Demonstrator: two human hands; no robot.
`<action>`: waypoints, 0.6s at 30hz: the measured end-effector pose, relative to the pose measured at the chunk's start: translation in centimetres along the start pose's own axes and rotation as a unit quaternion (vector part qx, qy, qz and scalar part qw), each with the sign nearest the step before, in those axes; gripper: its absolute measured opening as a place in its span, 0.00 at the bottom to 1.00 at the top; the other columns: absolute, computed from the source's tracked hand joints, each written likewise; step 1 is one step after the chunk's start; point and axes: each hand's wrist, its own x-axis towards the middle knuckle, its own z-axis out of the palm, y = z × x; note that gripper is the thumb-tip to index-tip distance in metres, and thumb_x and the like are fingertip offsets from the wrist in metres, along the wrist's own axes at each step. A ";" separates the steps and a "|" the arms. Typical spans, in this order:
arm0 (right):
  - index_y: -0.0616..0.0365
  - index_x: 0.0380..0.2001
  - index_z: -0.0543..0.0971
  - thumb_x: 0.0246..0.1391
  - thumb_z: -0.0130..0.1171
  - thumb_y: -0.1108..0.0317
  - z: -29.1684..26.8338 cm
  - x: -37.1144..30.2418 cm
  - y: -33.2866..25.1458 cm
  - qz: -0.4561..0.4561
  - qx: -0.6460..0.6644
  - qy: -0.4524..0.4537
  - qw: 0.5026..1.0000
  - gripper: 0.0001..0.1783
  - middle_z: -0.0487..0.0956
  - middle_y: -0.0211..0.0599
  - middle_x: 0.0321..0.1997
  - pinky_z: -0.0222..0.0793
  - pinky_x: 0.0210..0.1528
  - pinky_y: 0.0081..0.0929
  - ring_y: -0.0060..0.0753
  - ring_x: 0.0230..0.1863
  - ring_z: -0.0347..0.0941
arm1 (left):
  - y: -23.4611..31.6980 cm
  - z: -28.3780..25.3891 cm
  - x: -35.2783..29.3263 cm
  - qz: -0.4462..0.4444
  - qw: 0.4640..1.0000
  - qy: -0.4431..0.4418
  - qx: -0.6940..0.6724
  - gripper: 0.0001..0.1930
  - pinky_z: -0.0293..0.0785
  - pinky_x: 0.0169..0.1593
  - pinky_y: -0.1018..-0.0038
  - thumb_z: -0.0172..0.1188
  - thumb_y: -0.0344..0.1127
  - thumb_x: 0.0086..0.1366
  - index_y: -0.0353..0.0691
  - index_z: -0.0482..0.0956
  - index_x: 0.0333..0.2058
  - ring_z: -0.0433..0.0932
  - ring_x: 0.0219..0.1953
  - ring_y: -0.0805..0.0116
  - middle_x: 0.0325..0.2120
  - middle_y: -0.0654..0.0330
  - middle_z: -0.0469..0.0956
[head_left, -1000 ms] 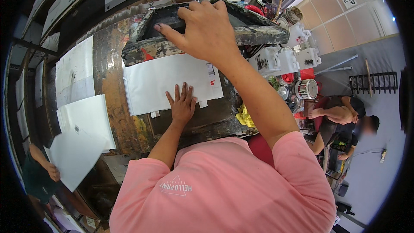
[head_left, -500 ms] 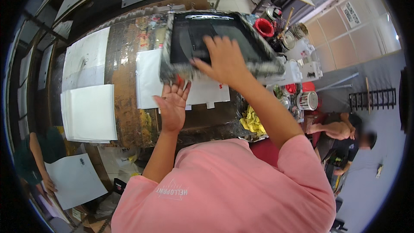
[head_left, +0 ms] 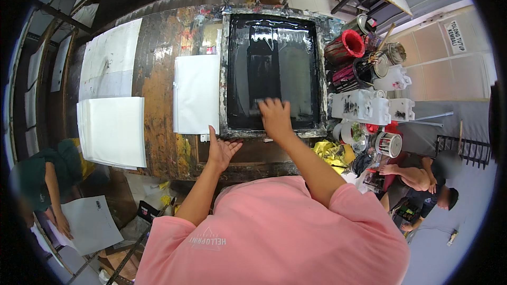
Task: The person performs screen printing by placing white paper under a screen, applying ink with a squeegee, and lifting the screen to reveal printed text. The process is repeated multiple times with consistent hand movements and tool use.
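A screen-printing frame [head_left: 224, 89] with an ink-stained rim lies flat on the worktable. Wet black ink [head_left: 263, 68] covers its mesh, with a darker band down the middle. My right hand [head_left: 277, 120] is over the near part of the mesh, fingers curled down; whatever they grip is mostly hidden beneath them. By the frame's near left corner my left hand [head_left: 223, 153] is palm up with fingers spread, holding nothing. A stack of white sheets [head_left: 196, 95] sits at the frame's left side, its right part apparently under the frame.
More white sheets [head_left: 112, 132] lie on the stained wooden table [head_left: 158, 89] at left. Right of the frame stand a red pot [head_left: 346, 46], white jugs [head_left: 356, 104], a paint can [head_left: 388, 144] and a crumpled yellow cloth [head_left: 334, 154]. One person [head_left: 50, 179] handles a sheet at lower left; another [head_left: 422, 179] sits at right.
The frame has gone from tilted up to flat over the sheets. My right hand has moved toward the near part of the mesh; my left hand has come away from the frame's near edge.
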 end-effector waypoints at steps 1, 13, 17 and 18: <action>0.49 0.57 0.78 0.53 0.66 0.68 0.6 2.6 1.0 -0.002 -0.008 0.033 0.999 0.25 0.79 0.35 0.53 0.61 0.60 0.50 0.42 0.56 0.73 | -0.2 -0.2 0.0 -0.001 1.000 0.009 -0.001 0.73 0.63 0.74 0.50 0.48 0.87 0.61 0.25 0.28 0.76 0.57 0.75 0.36 0.74 0.28 0.48; 0.47 0.60 0.77 0.60 0.63 0.62 -6.4 11.7 4.7 -0.004 0.001 -0.166 0.986 0.24 0.83 0.42 0.56 0.67 0.61 0.61 0.49 0.61 0.77 | -0.9 0.7 -3.4 0.087 0.992 -0.029 0.086 0.46 0.71 0.69 0.57 0.57 0.62 0.71 0.31 0.49 0.69 0.74 0.64 0.50 0.62 0.43 0.69; 0.51 0.53 0.80 0.58 0.67 0.55 -11.5 0.9 -0.4 -0.026 0.004 -0.083 0.996 0.22 0.81 0.42 0.46 0.68 0.56 0.53 0.51 0.52 0.77 | 0.0 1.7 -6.3 0.172 0.971 -0.128 0.109 0.28 0.71 0.69 0.60 0.70 0.30 0.69 0.34 0.66 0.61 0.75 0.64 0.57 0.60 0.50 0.75; 0.52 0.52 0.80 0.58 0.68 0.53 -13.4 -0.4 -2.0 -0.022 0.006 -0.031 0.999 0.23 0.79 0.41 0.44 0.66 0.55 0.52 0.51 0.50 0.76 | 0.7 2.8 -7.5 0.202 0.958 -0.166 0.119 0.27 0.71 0.69 0.58 0.70 0.30 0.69 0.34 0.66 0.60 0.74 0.66 0.54 0.61 0.48 0.74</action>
